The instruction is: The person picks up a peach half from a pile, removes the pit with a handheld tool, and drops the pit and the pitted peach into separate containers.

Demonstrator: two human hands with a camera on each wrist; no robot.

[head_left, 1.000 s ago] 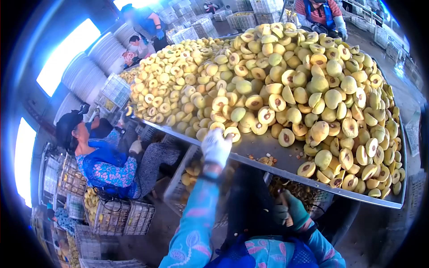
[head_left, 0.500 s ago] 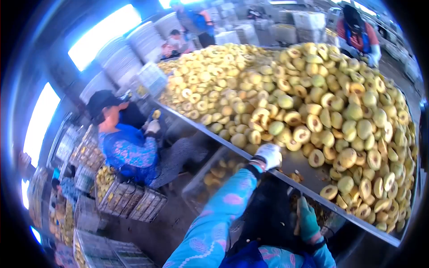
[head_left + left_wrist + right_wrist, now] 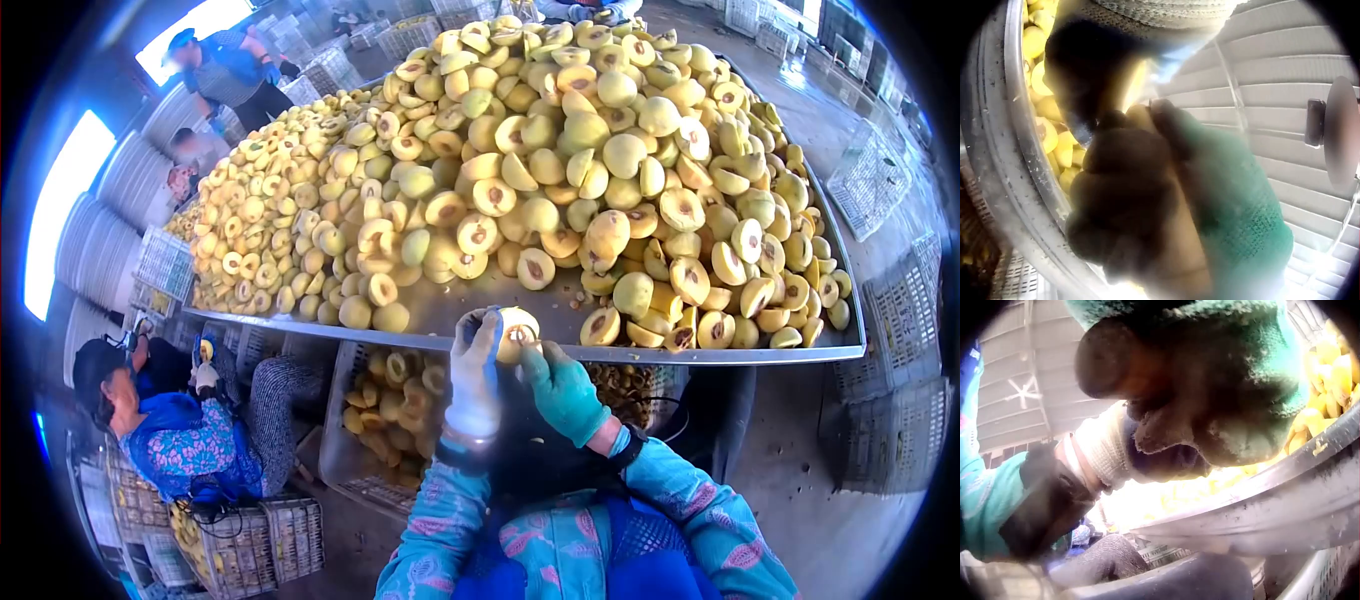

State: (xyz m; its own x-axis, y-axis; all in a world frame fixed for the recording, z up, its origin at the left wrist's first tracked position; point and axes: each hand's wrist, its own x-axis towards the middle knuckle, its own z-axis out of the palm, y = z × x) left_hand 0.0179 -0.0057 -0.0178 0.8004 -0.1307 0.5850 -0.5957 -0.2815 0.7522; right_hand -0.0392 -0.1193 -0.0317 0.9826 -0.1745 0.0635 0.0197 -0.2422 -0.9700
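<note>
Above the table's near edge, my white-gloved left hand point(image 3: 474, 375) grips a halved yellow fruit point(image 3: 518, 332), cut face up with a brown centre. My green-gloved right hand point(image 3: 568, 395) meets the fruit's right side. Its dark fingers curl round a wooden handle point(image 3: 1186, 256) in the left wrist view; the tool's working end cannot be made out. The handle's round end point(image 3: 1102, 359) shows in the right wrist view, with the left hand point(image 3: 1105, 445) behind. Many halved fruits point(image 3: 540, 215) lie heaped on the metal table point(image 3: 440, 310).
Below the table edge stand a crate of fruit pieces point(image 3: 395, 400) and a container of brown scraps point(image 3: 625, 390). A person in a blue vest point(image 3: 185, 430) sits at the left by slatted crates point(image 3: 295, 540). More crates point(image 3: 890, 400) are stacked at the right.
My left hand has come back from the heap's edge with a halved fruit. My right hand has risen from below the table to meet it. The head view has shifted.
</note>
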